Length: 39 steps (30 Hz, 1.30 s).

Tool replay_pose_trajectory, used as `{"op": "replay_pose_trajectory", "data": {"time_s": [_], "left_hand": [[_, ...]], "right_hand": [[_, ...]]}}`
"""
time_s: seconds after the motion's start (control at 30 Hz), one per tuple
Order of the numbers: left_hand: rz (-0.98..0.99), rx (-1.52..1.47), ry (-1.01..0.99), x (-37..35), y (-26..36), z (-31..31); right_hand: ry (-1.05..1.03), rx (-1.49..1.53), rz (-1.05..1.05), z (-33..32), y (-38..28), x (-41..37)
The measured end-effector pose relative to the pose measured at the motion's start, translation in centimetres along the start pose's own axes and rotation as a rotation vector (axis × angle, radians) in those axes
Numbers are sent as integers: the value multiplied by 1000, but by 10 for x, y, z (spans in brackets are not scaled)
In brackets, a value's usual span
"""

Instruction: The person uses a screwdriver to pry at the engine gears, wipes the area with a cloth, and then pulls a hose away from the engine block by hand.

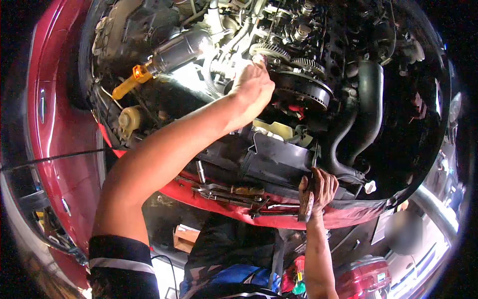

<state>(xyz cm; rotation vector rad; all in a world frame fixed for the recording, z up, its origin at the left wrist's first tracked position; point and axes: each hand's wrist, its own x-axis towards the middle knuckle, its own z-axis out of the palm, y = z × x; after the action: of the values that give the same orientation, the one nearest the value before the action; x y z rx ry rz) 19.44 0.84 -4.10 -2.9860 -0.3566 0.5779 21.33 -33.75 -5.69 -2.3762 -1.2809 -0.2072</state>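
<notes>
My left hand [251,84] is closed in a fist over the front of the engine, right beside the toothed gears [270,51]. Something small and reddish shows at its fingertips, but I cannot tell what it is. Below the gears sits a dark round pulley [303,90]. Near the front edge of the engine bay, my right hand [321,188] is wrapped around a tool with a worn handle [306,202], its thin metal shaft pointing up toward the engine. Under that hand runs the red front edge [239,213] of the car.
A lit work lamp with a yellow handle [127,85] lies at the left of the bay. Along the front ledge rest a socket extension [200,171], a wooden-handled tool [247,191] and several other tools. A thick black hose [369,99] curves down on the right.
</notes>
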Motion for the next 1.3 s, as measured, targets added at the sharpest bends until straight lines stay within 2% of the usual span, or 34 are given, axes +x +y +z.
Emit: {"op": "replay_pose_trajectory", "data": {"time_s": [0.03,0.13,0.2,0.27,0.3,0.4,0.47,0.53,0.6,0.7,0.77,0.83,0.87,0.93,1.07,1.1,1.17,1.23,1.3], "left_hand": [[15,-24,73,-6,4,-7],[10,-211,-98,-32,-7,-35],[-144,-223,-12,-58,-14,-39],[-205,-361,125,-95,-23,-45],[-247,-521,176,-109,-30,-46],[-312,-485,466,-150,-52,-39],[-309,-484,661,-169,-73,-27],[-347,-503,822,-184,-82,-21],[-561,-801,802,-199,-82,-6],[-697,-1190,1001,-211,-58,-18],[-704,-1311,1020,-226,-43,0],[-814,-1465,954,-238,-25,3],[-861,-1557,923,-241,-17,5],[-882,-1568,901,-239,-2,11],[-919,-1576,714,-234,29,3],[-942,-1570,728,-231,38,2],[-857,-1275,700,-237,72,49],[-1049,-1458,648,-226,76,29],[-937,-1589,653,-224,81,24]], "right_hand": [[0,8,-2,0,0,-1],[2,29,-8,0,4,-4],[19,44,-12,0,5,-3],[13,98,-16,-3,6,-3],[8,133,-22,-6,7,-3],[66,278,-48,-18,-12,9],[-71,480,-183,-30,-31,18],[-189,565,-464,-31,-52,28],[-418,518,-701,-33,-74,45],[-509,389,-1068,-5,-80,62],[-598,282,-1225,-3,-83,89],[-675,217,-1319,-3,-83,103],[-701,209,-1336,-3,-83,106],[-739,170,-1330,-8,-85,113],[-788,33,-1263,-22,-83,115],[-805,37,-1233,-24,-79,117],[-853,45,-1170,-30,-72,115],[-924,93,-1078,-36,-71,115],[-908,199,-925,-43,-73,113]]}}
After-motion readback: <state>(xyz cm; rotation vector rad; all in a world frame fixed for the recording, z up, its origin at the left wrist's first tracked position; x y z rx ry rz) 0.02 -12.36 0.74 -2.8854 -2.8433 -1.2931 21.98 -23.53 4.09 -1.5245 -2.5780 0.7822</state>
